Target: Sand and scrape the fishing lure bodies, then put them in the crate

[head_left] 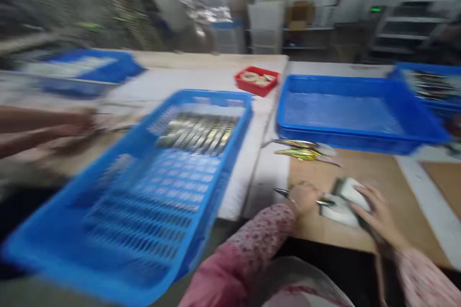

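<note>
My left hand (304, 196) is closed around a slim, dark, shiny fishing lure, whose pointed end (281, 193) sticks out to the left. Just right of it, my right hand (376, 211) grips a white block (353, 193) with its fingers along the right side. A white sheet or cloth (338, 212) lies under the block; blur hides which. Both hands are low over a brown board (392, 177). Past my left hand, a few gold and yellow-green lures (302, 153) lie side by side at the board's far edge.
To my left, a blue slatted basket (216, 211) holds a row of lures (201, 132). A blue tray (342, 136) stands beyond the board, with a red box (256, 87) of ring-shaped pieces left of it. Another person's hands (75, 122) work at far left.
</note>
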`<state>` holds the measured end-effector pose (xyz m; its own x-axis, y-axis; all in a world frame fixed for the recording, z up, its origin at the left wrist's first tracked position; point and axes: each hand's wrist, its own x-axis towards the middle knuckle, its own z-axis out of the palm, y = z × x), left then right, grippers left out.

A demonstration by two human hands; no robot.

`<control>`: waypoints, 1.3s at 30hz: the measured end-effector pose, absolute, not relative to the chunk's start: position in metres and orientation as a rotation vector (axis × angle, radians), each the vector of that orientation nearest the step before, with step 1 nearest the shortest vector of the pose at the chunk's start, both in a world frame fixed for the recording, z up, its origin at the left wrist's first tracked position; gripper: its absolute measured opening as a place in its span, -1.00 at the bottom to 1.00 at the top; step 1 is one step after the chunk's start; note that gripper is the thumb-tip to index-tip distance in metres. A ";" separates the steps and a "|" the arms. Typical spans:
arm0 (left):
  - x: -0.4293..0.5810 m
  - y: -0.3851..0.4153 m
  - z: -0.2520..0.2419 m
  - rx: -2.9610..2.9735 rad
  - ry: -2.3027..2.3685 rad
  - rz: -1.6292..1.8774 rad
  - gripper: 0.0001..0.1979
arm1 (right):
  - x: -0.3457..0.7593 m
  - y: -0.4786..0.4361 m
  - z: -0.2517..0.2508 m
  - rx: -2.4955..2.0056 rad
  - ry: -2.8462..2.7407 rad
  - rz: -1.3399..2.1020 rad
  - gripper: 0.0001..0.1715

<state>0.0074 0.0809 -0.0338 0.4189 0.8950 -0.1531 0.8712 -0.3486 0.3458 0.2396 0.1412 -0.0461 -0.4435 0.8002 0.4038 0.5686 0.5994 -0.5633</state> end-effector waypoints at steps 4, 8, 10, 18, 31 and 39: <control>0.002 0.104 -0.031 2.298 1.498 0.060 -0.77 | 0.279 0.140 -0.034 -1.109 -2.261 0.444 -0.49; -0.001 0.110 -0.027 2.306 1.507 0.025 -0.79 | 0.279 0.147 -0.032 -1.114 -2.284 0.447 -0.57; -0.001 0.108 -0.024 2.302 1.517 0.006 -0.78 | 0.270 0.146 -0.031 -1.124 -2.260 0.458 -0.63; -0.001 0.111 -0.026 2.322 1.490 -0.015 -0.80 | 0.244 0.144 -0.023 -1.022 -2.303 0.507 -0.65; 0.001 0.109 -0.027 2.327 1.497 -0.008 -0.77 | 0.249 0.136 -0.016 -1.134 -2.366 0.393 -0.69; 0.002 0.107 -0.023 2.314 1.513 -0.047 -0.73 | 0.245 0.139 -0.018 -1.067 -2.351 0.439 -0.65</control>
